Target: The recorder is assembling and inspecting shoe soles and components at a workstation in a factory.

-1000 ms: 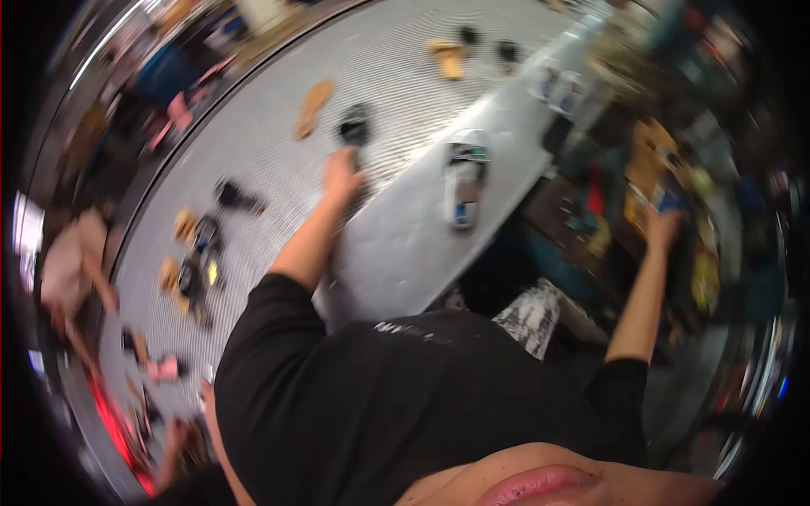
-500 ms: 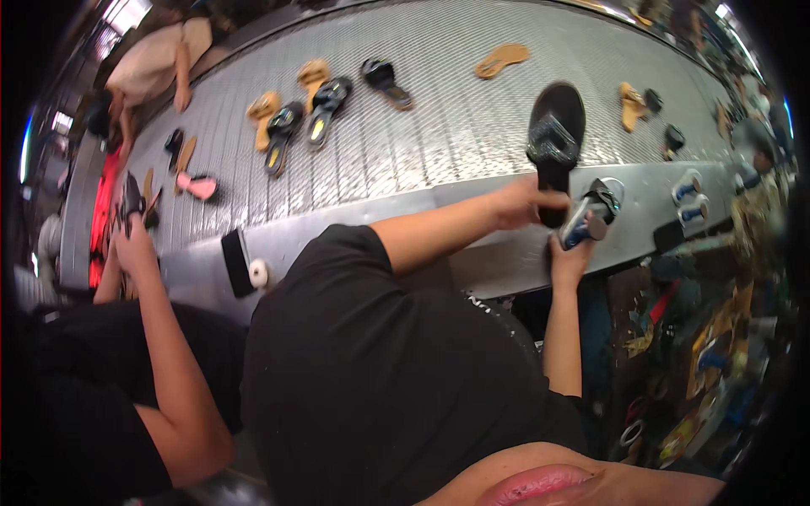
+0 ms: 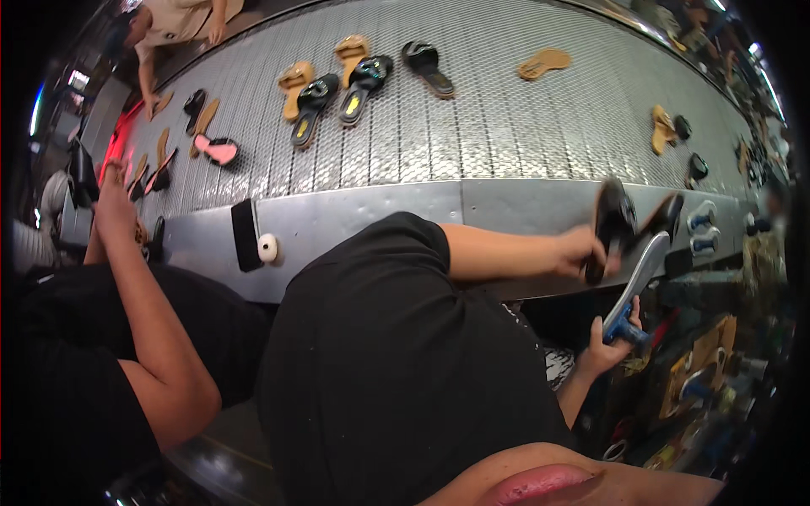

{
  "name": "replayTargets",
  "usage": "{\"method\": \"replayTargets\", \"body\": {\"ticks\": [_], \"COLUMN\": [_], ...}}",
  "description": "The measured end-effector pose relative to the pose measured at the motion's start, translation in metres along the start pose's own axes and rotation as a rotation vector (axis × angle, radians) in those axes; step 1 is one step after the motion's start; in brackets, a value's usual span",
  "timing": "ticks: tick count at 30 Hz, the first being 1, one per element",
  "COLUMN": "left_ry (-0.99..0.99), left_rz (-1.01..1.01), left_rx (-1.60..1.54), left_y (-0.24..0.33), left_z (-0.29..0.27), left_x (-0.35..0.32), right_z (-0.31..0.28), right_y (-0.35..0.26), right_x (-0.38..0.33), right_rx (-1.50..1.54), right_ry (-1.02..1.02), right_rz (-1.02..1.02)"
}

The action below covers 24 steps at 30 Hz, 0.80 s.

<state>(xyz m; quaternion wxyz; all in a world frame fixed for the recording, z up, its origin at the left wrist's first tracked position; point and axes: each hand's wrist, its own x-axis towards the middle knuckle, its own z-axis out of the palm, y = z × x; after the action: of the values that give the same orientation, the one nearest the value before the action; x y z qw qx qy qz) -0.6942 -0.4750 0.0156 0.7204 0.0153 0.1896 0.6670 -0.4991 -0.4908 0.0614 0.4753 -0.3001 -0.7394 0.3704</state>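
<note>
We hold a black sandal point(image 3: 609, 226) in our left hand point(image 3: 582, 253), the fingers wrapped around its lower end in a closed grip. The sandal stands nearly upright, its long axis running up and down, toe end pointing up toward the belt point(image 3: 472, 135) and heel end down in our palm. It hangs just over the near metal edge point(image 3: 506, 211) of the surface, toward the right end.

Our right hand point(image 3: 609, 337) sits lower, below that edge, closed around a blue handle point(image 3: 626, 329). From the handle a long pale insole-shaped piece point(image 3: 639, 271) rises at a slant, its long axis leaning up and to the right, its upper tip just beside the black sandal and close to touching it; we cannot tell whether they meet.

Farther up the ribbed belt lie loose shoes well apart from our hands: two black sandals with yellow labels point(image 3: 333, 101), tan sandals point(image 3: 295, 80), a tan insole point(image 3: 544, 63) and a pink sole point(image 3: 221, 150). On the near metal edge, toward the left, rest a black block point(image 3: 246, 246) and a small white roll point(image 3: 267, 247), touching each other. Another person's arm point(image 3: 143, 295) reaches up along the left end.
</note>
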Motion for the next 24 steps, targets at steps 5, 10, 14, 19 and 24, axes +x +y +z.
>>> {"method": "replayTargets", "body": {"ticks": [5,10,14,19,24], "left_ry": [0.005,-0.349,-0.709,-0.840,-0.579], "left_rz": [0.241,0.218,0.051,0.653,0.934], "left_rx": [0.456,0.730,0.991,1.574,1.863], "left_y": [0.013,-0.138,-0.170,-0.157,-0.220], "left_z": [0.079,0.101,0.115,0.203,0.214], "left_x": [0.008,-0.009,-0.028,0.072,0.167], "right_z": [-0.049,-0.062,-0.080,-0.124,-0.102], "right_y": [-0.035,-0.046,-0.079,-0.077,-0.086], "right_x": [-0.039,-0.072,-0.091,-0.122,-0.115], "right_rx": [0.097,-0.085,0.014,-0.360,-0.243], "right_ry": [-0.078,0.224,0.498,0.699,0.864], "right_rz": [-0.006,0.041,0.203,0.197,0.227]}}
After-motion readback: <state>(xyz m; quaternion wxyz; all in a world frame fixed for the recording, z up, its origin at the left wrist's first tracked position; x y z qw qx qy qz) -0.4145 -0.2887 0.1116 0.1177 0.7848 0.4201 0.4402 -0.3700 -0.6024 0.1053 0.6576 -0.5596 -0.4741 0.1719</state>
